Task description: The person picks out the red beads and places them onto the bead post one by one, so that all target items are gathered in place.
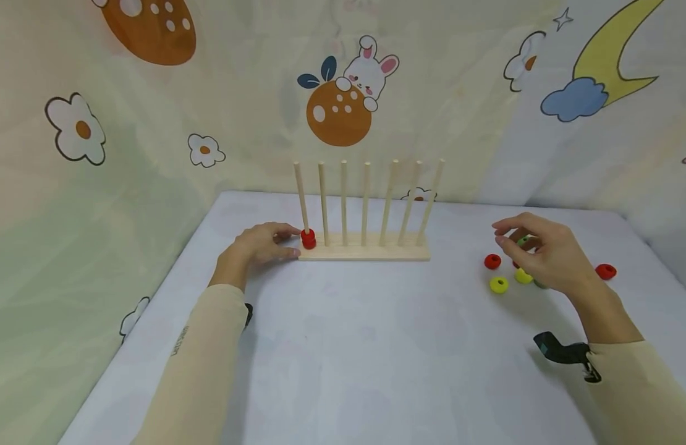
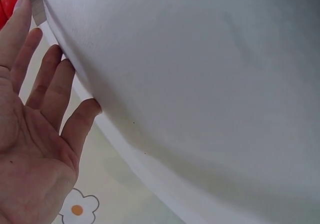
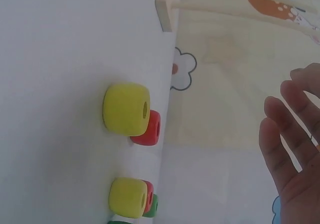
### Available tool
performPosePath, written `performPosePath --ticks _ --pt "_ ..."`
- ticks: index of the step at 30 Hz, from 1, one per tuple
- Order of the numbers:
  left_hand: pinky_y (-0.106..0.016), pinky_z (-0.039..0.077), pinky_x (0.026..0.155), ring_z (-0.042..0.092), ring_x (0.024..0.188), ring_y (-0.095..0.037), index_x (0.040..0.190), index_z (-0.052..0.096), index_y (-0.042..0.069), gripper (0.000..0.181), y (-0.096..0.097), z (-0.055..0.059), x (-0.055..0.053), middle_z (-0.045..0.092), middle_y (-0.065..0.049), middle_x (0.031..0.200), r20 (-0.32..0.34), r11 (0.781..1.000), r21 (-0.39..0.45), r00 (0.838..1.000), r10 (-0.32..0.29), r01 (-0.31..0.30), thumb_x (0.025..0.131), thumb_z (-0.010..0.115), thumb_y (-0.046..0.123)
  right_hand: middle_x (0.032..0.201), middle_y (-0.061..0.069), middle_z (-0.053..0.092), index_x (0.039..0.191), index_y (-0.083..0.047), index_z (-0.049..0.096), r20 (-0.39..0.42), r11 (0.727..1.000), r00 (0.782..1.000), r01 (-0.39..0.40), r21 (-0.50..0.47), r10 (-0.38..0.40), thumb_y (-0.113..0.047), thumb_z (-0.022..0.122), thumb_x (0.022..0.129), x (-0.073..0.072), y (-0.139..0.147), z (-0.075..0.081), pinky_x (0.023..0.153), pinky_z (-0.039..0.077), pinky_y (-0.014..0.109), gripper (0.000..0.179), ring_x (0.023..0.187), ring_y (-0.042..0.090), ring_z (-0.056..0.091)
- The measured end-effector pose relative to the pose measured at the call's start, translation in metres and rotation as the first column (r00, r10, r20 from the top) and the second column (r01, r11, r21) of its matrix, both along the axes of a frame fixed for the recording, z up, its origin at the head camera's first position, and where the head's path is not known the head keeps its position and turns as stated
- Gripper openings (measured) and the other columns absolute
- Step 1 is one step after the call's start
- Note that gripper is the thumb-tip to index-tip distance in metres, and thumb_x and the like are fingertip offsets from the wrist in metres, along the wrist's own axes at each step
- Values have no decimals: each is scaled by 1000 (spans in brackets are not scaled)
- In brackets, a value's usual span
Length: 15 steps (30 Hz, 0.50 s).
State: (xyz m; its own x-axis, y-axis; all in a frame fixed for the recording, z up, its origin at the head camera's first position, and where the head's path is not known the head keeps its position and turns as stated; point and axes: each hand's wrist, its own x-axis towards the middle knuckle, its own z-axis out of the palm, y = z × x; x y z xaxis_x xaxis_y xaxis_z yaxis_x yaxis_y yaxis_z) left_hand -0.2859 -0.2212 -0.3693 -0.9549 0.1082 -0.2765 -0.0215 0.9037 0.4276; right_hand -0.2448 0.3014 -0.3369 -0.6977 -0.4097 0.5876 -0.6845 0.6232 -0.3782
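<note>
A wooden rack [image 1: 365, 252] carries a row of several upright rods on a flat base. Red beads [image 1: 308, 239] are stacked low on its leftmost rod. My left hand [image 1: 262, 243] touches the left end of the base with extended fingers; in the left wrist view, a fingertip [image 2: 21, 4] lies by the red bead [image 2: 10, 0]. My right hand [image 1: 546, 253] hovers over loose beads, fingers loosely bent, with nothing seen between them. Beneath and around it lie a yellow bead [image 1: 499, 285], another yellow bead [image 1: 523, 276], a red bead [image 1: 492, 261] and partly hidden green ones.
Farther right on the white table [image 1: 376, 346] lies a separate red bead [image 1: 605, 272]. A printed cloth [image 1: 254, 93] hangs right behind the table and along its left side. The rack stands toward the back edge.
</note>
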Motion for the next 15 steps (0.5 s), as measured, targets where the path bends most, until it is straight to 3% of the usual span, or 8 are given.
performPosePath --ticks 11,15 --pt "-72 24 115 41 143 -35 144 58 36 59 0 -2 -2 54 -4 150 -9 1000 7 1000 16 -16 89 76 50 101 2 71 111 -8 73 82 998 995 58 -27 -56 10 79 81 -4 7 -12 71 48 5 35 82 -7 60" --pt "-72 22 115 39 144 -36 144 58 35 59 2 -1 -1 53 -5 151 -2 1000 5 1000 19 -19 90 76 50 101 -8 70 111 -10 73 113 998 992 62 -31 -58 9 83 78 -5 11 -18 69 48 7 39 81 -8 61"
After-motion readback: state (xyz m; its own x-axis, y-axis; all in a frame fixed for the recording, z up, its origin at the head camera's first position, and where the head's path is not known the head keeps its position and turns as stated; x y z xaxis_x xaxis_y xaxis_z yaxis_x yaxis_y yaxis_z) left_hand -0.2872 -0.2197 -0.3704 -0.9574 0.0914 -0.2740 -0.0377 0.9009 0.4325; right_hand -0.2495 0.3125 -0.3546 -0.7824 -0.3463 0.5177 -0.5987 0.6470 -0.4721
